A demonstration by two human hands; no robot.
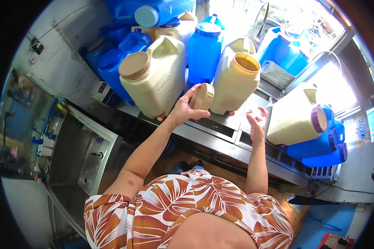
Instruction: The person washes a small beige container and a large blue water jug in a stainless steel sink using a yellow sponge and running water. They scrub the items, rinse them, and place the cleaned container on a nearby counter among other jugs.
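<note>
My left hand (187, 105) grips a beige screw cap (206, 96) by its rim, holding it on edge in front of the jugs. Behind it and to the right stands a cream plastic jug (235, 88), its wide mouth (246, 63) uncovered. My right hand (257, 123) is raised below and right of that jug, fingers apart and slightly curled, with nothing in it. Left of the cap is another cream jug (162, 81) with a beige cap (134, 65) on. Between the two cream jugs, farther back, rises a blue jug (205, 53) with its blue lid on.
A metal counter (215, 130) carries the jugs. Several blue jugs (112, 63) crowd the back left, one lying on top (162, 14). More capped jugs (299, 118) stand at right. A steel sink (90, 155) is at left. Blue containers (282, 51) sit by the bright window.
</note>
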